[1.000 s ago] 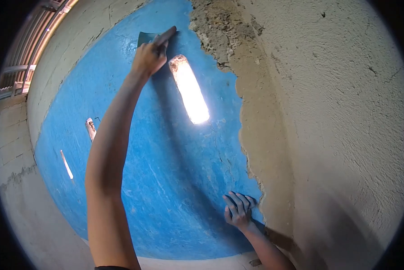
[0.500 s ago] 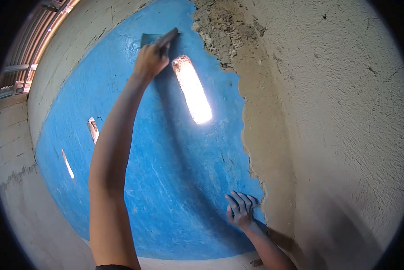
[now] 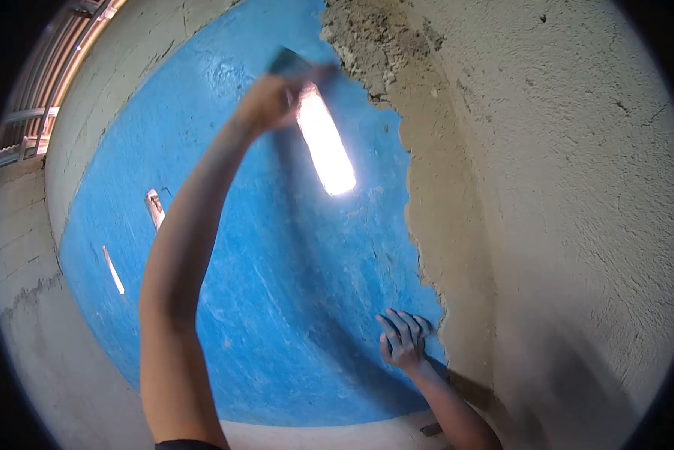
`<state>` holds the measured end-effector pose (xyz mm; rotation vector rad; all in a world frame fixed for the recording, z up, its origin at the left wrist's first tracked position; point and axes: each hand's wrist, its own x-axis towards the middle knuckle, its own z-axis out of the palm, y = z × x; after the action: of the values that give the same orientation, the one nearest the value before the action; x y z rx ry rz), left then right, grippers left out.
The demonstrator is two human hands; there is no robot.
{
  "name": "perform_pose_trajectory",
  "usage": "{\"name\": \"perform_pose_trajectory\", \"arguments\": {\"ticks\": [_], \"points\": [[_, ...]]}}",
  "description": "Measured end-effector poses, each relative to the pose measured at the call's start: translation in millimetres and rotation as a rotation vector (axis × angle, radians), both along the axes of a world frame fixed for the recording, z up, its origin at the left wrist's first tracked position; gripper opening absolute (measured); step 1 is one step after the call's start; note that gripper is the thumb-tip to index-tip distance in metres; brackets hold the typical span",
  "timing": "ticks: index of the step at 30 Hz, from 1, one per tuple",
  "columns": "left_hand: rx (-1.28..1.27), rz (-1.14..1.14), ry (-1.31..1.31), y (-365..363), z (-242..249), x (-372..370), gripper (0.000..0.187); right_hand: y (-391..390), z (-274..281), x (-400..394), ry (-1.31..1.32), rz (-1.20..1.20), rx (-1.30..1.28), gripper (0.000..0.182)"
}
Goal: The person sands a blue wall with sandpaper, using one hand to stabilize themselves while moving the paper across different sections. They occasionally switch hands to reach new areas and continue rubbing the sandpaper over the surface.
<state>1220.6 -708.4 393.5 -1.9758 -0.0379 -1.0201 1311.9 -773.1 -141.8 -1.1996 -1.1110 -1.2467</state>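
My left hand (image 3: 269, 103) reaches high on the blue wall (image 3: 262, 300), closed around a flat plastering trowel (image 3: 289, 63). Motion smears both the hand and the trowel, which overlap the upper end of a bright slot-shaped opening (image 3: 328, 146). Lower and to the right, my right hand (image 3: 403, 341) lies against the blue surface with its fingers stretched out. It is close to the ragged edge where the blue coat meets bare plaster.
Rough broken plaster (image 3: 370, 45) borders the blue coat at the top right, beside a grey textured wall (image 3: 569, 187). Two narrower openings (image 3: 155, 208) (image 3: 113, 270) pierce the blue wall at left. A corrugated roof (image 3: 59, 67) shows in the upper left.
My left hand has moved right with the trowel, from left of the bright opening to its upper end. The trowel has turned. My right hand stays in place on the wall.
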Motion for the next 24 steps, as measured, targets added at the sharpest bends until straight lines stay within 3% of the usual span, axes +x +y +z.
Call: {"name": "perform_pose_trajectory", "arguments": {"ticks": [1,4,6,7,9,10,12,13,15,16,17,18,20,21,22,24], "points": [[-0.091,-0.018,-0.143,-14,-4,-3,0.039,0,1,0,0.003,-0.002,-0.004,0.036],[-0.164,-0.147,-0.036,-9,-6,2,0.038,-1,0,1,0.018,-0.016,-0.003,0.035],[0.26,-0.091,0.211,0,-28,8,0.037,3,7,4,0.006,-0.022,0.015,0.035],[0.162,-0.093,0.2,-2,-18,4,0.036,3,8,4,0.0,-0.026,0.018,0.035],[-0.097,-0.084,-0.105,-8,-7,1,0.032,1,2,3,-0.006,-0.018,-0.004,0.035],[-0.213,0.08,-0.3,-29,-2,-2,0.035,1,2,2,0.005,-0.019,-0.001,0.035],[-0.236,0.031,-0.138,-13,7,4,0.033,-1,3,1,0.018,-0.019,0.004,0.035],[0.054,-0.116,0.047,-6,-4,7,0.035,-2,4,3,0.011,-0.021,0.007,0.035],[0.238,-0.214,0.175,-12,-24,13,0.037,0,5,2,0.004,-0.017,0.021,0.035],[0.163,-0.311,0.15,-9,-31,10,0.039,-1,4,0,0.004,-0.011,0.006,0.035],[0.076,-0.244,0.024,14,-6,6,0.037,-2,3,0,0.003,-0.011,-0.01,0.035],[-0.113,-0.132,-0.172,-12,-5,2,0.037,-2,4,2,0.007,-0.022,-0.016,0.035],[-0.342,-0.175,-0.228,-14,-4,1,0.034,-1,1,1,0.017,-0.017,0.0,0.036],[0.021,-0.301,-0.058,11,-5,10,0.032,0,2,2,0.011,-0.01,0.008,0.036],[0.059,-0.207,0.081,5,-20,9,0.031,0,5,6,0.001,-0.008,0.013,0.036],[-0.023,-0.247,0.148,-4,-25,2,0.033,0,4,4,-0.001,0.012,0.009,0.036]]}}
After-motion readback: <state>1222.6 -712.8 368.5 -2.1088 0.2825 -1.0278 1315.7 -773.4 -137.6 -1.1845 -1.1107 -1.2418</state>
